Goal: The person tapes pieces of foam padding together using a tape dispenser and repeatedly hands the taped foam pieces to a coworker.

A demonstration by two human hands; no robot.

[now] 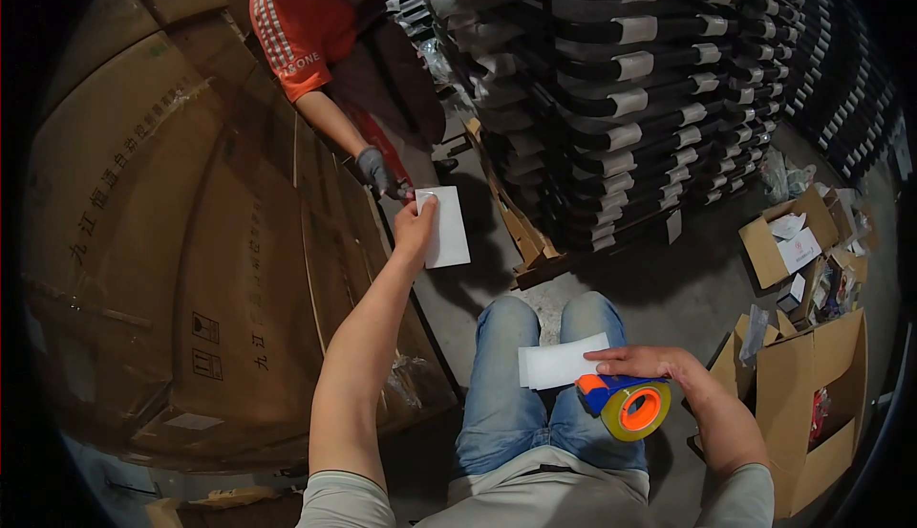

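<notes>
Stretched out ahead, my left hand [416, 227] grips a white paper sheet [449, 237] by its upper left part, thumb on top. Just beyond my fingers is a co-worker's gloved hand [378, 172]; whether it touches the sheet I cannot tell. Over my lap, my right hand [632, 362] holds a small stack of white papers [554, 364] with the thumb laid across. Below that hand sits a blue and orange tape dispenser [599, 394] with a roll of clear yellowish tape [619, 425]; whether the hand also holds it is hidden.
Large cardboard boxes [220, 241] rise on my left. A co-worker in an orange shirt [310, 36] leans in beside them. Tall stacks of black frames with white-wrapped parts [630, 98] stand ahead. Open cartons [812, 375] with packaging lie on the floor at right.
</notes>
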